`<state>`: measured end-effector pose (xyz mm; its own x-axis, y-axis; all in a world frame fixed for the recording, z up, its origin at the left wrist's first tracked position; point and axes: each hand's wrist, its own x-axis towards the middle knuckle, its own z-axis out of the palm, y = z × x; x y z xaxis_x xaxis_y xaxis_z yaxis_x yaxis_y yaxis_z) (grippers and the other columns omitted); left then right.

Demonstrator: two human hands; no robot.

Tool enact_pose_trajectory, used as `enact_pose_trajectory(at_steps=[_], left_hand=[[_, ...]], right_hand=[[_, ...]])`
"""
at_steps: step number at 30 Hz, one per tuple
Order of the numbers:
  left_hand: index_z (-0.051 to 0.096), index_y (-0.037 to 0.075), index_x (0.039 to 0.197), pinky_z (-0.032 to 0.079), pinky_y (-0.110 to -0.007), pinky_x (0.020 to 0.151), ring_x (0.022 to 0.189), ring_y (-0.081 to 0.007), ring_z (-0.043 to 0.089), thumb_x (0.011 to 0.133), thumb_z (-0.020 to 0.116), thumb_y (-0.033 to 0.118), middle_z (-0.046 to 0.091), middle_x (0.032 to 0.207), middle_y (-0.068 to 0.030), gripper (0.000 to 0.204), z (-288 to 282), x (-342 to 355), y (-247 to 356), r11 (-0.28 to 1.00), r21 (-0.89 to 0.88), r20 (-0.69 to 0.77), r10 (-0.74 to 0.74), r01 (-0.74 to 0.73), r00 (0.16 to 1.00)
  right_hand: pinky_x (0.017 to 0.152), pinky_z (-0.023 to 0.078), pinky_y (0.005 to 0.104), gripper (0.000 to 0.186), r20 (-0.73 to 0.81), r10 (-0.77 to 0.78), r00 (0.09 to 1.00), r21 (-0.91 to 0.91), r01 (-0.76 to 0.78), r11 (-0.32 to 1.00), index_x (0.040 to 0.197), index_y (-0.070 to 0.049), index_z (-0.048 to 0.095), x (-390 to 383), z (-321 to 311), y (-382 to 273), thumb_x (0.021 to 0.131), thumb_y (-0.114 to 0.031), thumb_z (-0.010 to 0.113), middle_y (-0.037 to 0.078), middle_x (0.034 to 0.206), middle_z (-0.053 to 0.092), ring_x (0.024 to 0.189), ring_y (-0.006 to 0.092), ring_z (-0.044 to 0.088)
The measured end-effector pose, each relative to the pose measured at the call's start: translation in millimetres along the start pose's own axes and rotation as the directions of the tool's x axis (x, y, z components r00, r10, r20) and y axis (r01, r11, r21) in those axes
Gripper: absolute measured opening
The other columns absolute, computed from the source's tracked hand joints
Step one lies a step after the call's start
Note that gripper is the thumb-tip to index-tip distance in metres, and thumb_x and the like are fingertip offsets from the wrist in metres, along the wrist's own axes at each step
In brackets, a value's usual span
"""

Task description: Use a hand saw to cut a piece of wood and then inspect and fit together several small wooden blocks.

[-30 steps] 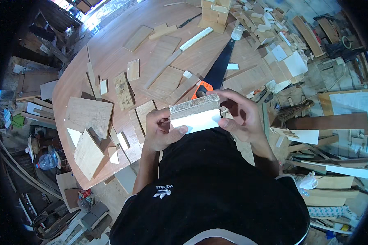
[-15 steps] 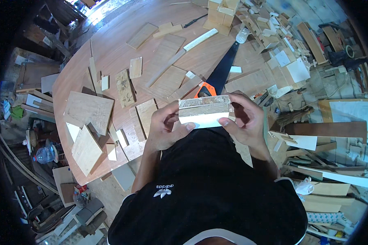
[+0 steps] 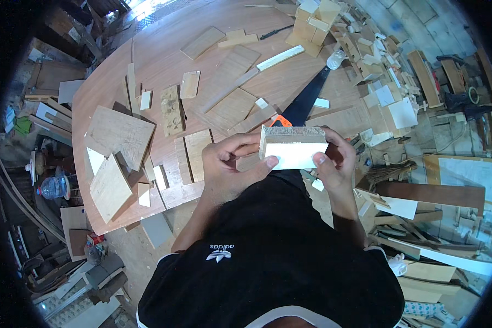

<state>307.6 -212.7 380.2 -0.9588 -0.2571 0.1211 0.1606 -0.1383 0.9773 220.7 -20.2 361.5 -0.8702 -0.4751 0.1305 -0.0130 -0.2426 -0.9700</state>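
Note:
I hold a small wooden block [image 3: 292, 143], with a white front face and a rough grainy upper edge, level in front of my body. My left hand [image 3: 232, 164] grips its left end, thumb pressed on the white face. My right hand [image 3: 333, 164] grips the right end, thumb also on the front. Just beyond the block lies a handsaw [image 3: 307, 94] with a dark blade and an orange handle [image 3: 280, 121], the handle partly hidden behind the block. Cut boards [image 3: 120, 136] and a knobbly wooden piece [image 3: 172, 112] lie on the round tabletop [image 3: 93, 98].
Offcuts are piled [image 3: 399, 109] at the table's right, near a wooden block structure [image 3: 314, 30]. A thin dark tool [image 3: 276, 31] lies toward the back. Stacked boards [image 3: 432, 257] and a broom [image 3: 388, 172] stand to the right, a blue water jug [image 3: 53, 187] at the left.
The block and both hands have shifted rightward and slightly up, with the block now squarer to me. The view has shifted, so the table's contents appear a little differently placed.

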Motion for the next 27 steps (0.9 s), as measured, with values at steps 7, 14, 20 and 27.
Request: enact_pose_trajectory(at_steps=[7, 14, 20, 27], left_hand=[[0.061, -0.010, 0.106, 0.051, -0.029, 0.082, 0.092, -0.0187, 0.065, 0.078, 0.074, 0.009, 0.067, 0.098, -0.0189, 0.036, 5, 6, 0, 0.975, -0.072, -0.099, -0.215, 0.208, 0.972], [0.060, -0.011, 0.107, 0.050, -0.031, 0.078, 0.085, -0.0178, 0.065, 0.089, 0.062, 0.033, 0.068, 0.092, -0.0150, 0.048, -12, 15, -17, 0.969, 0.007, -0.002, -0.247, 0.247, 0.969], [0.057, -0.016, 0.108, 0.049, -0.036, 0.079, 0.083, -0.0243, 0.066, 0.095, 0.043, 0.043, 0.067, 0.086, -0.0173, 0.062, -17, 16, -22, 0.906, -0.280, -0.042, -0.341, 0.316, 0.939], [0.057, -0.017, 0.105, 0.052, -0.037, 0.078, 0.084, -0.0296, 0.068, 0.095, 0.043, 0.041, 0.066, 0.089, -0.0242, 0.060, -16, 19, -20, 0.940, -0.173, -0.056, -0.307, 0.293, 0.950]], right_hand=[[0.074, 0.044, 0.0215, 0.026, -0.096, 0.090, 0.991, 0.076, -0.082, 0.994, 0.103, 0.004, 0.062, 5, 7, 9, 0.083, -0.011, 0.068, 0.005, 0.089, 0.063, 0.081, 0.0080, 0.057], [0.080, 0.045, 0.0227, 0.021, -0.140, 0.213, 0.967, 0.234, -0.177, 0.956, 0.100, 0.005, 0.064, 11, 1, 26, 0.086, -0.010, 0.065, 0.007, 0.093, 0.065, 0.086, 0.0086, 0.058], [0.086, 0.045, 0.0270, 0.015, -0.095, 0.260, 0.961, 0.381, -0.206, 0.901, 0.095, 0.005, 0.065, 18, 7, 23, 0.088, -0.009, 0.063, 0.008, 0.093, 0.065, 0.092, 0.0114, 0.059], [0.087, 0.045, 0.0286, 0.013, -0.062, 0.278, 0.959, 0.440, -0.224, 0.870, 0.090, 0.002, 0.065, 19, 3, 31, 0.088, -0.010, 0.064, 0.008, 0.093, 0.065, 0.092, 0.0125, 0.059]])
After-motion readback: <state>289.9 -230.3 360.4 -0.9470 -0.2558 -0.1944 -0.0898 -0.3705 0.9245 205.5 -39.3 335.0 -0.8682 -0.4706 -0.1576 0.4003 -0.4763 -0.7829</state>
